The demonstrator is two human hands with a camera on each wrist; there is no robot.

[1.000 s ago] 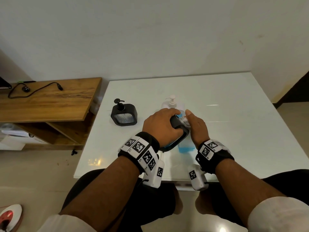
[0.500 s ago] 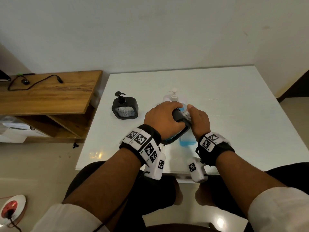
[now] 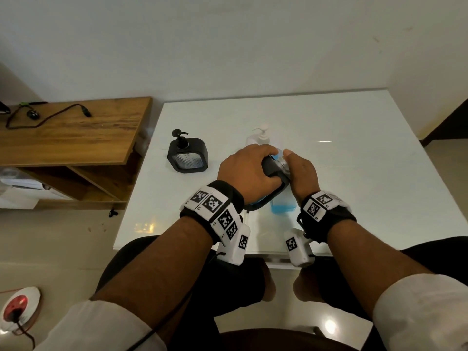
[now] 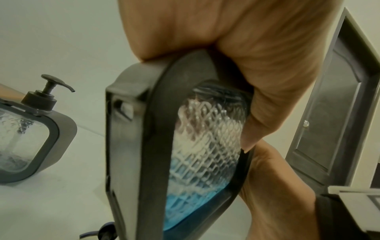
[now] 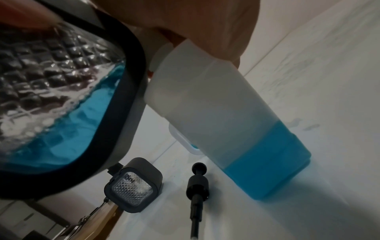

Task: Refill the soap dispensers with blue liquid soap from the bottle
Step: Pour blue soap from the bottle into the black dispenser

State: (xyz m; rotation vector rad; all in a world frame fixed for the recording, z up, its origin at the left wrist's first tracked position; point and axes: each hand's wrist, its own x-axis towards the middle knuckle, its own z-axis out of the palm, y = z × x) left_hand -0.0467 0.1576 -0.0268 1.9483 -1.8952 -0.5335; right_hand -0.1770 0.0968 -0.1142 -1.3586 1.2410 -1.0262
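Left wrist view: black-framed soap dispenser [image 4: 197, 146], tilted, gripped in my left hand [image 3: 249, 171], fingers curled over its top edge; blue soap pools in its lower corner. Rigid frame, faceted clear panel, likely slick; best held by the frame edges. Soap bottle [image 5: 244, 123], translucent, part full, stands on the white table [image 3: 354, 138] under my right hand [image 3: 302, 177], which closes round its neck. Second dispenser [image 3: 188, 155] beyond my left hand. Against half a second ago, grips unchanged; hands sit slightly nearer me.
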